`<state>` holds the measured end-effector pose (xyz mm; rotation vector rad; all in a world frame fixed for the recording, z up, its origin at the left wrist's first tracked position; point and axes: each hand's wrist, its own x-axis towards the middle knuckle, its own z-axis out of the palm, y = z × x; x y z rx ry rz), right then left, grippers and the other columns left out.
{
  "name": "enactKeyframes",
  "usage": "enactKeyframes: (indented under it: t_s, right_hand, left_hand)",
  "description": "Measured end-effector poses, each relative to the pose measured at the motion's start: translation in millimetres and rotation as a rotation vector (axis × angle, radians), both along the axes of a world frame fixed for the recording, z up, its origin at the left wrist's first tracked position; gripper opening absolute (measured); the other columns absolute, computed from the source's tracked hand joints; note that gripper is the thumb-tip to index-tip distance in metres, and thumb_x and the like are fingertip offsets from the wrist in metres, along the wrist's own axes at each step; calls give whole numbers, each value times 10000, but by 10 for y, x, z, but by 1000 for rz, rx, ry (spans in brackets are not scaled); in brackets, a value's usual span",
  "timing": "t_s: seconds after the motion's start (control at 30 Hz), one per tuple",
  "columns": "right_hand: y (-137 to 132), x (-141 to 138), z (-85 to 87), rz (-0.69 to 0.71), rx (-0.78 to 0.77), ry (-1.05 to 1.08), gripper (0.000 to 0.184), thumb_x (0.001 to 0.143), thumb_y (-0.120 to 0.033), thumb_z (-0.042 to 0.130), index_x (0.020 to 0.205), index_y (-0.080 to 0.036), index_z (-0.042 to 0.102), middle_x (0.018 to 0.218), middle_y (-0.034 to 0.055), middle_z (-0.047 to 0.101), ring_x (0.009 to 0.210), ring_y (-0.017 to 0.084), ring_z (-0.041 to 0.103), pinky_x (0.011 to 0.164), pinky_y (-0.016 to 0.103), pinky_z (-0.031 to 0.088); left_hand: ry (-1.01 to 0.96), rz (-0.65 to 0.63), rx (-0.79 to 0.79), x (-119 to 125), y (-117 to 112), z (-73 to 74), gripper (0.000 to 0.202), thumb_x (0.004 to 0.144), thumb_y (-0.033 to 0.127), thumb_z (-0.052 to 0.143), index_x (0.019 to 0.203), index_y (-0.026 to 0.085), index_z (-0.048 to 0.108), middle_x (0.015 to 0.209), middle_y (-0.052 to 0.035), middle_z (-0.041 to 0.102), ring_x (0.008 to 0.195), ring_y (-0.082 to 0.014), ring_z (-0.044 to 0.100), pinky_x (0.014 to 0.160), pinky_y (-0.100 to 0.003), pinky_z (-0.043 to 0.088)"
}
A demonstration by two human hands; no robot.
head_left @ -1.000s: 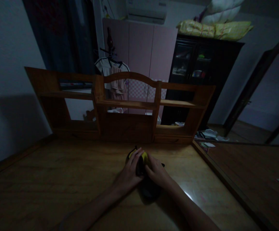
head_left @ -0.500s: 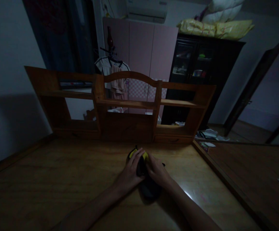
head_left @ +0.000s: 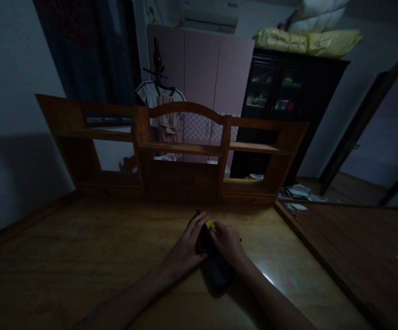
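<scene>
A dark, elongated item [head_left: 215,275] with a rounded near end lies on the wooden desk [head_left: 116,256] in front of me. Its exact kind is hard to make out in the dim light. My left hand [head_left: 188,247] wraps around its left side, fingers over the far part. A yellow part [head_left: 211,226] shows between the two hands. My right hand [head_left: 228,243] has its fingers bent and closed on that yellow part, over the item's right side. A thin black end sticks up past my left fingertips, and another small dark tip pokes out right of my right hand.
A wooden desk shelf [head_left: 181,147] with small drawers stands along the desk's far edge. At the right runs a raised wooden rim [head_left: 308,238], with brown flooring beyond it. A wall borders the left side. Behind are a pink wardrobe [head_left: 202,68] and a dark cabinet [head_left: 298,101].
My right hand has shifted slightly right, its fingers more curled on the yellow part. The dark item has turned and slid a little to the right. Less yellow shows beside my left fingers.
</scene>
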<state>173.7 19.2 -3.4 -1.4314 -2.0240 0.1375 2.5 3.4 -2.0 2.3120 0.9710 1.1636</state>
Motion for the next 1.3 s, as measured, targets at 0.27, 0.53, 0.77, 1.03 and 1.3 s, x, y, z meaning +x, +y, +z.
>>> enactKeyframes:
  t_s: [0.27,0.53,0.77,1.03,1.3]
  right_hand:
    - [-31,1,-22,177,-28,51,310,860,-204,477,1165,-162,512,937,87,673,851,205,631,725,269,441]
    - [-3,4,-61,236,-29,126,468,829,-109,456,1290,-184,434,963,77,670,823,193,623,720,274,456]
    - [-2,8,-8,92,-27,64,197,832,-160,506,1004,-188,598,747,44,678,672,177,638,569,216,382]
    - [43,11,-97,76,-31,80,205,847,-141,475,1015,-184,585,752,49,681,679,177,644,566,212,389]
    - [30,-3,-153,178,-41,179,281,887,-162,424,1155,-173,509,827,61,670,706,181,624,617,241,439]
  left_hand:
    - [-11,26,9,1,7,-8,818,724,129,666,1413,267,246,1485,-78,279,1380,-258,269,1143,-464,277]
    - [4,-9,44,-9,2,-18,825,737,147,661,1425,269,224,1493,-97,263,1386,-284,249,1133,-508,267]
    - [-8,-21,4,-4,-29,23,851,711,127,675,1423,265,231,1490,-85,272,1381,-268,262,1137,-490,277]
    - [-16,1,10,-14,-17,11,844,722,115,661,1425,287,227,1498,-72,262,1375,-264,275,1131,-486,294]
    - [-36,75,-12,-20,-2,16,824,718,56,626,1413,301,256,1491,-41,272,1368,-232,297,1135,-427,305]
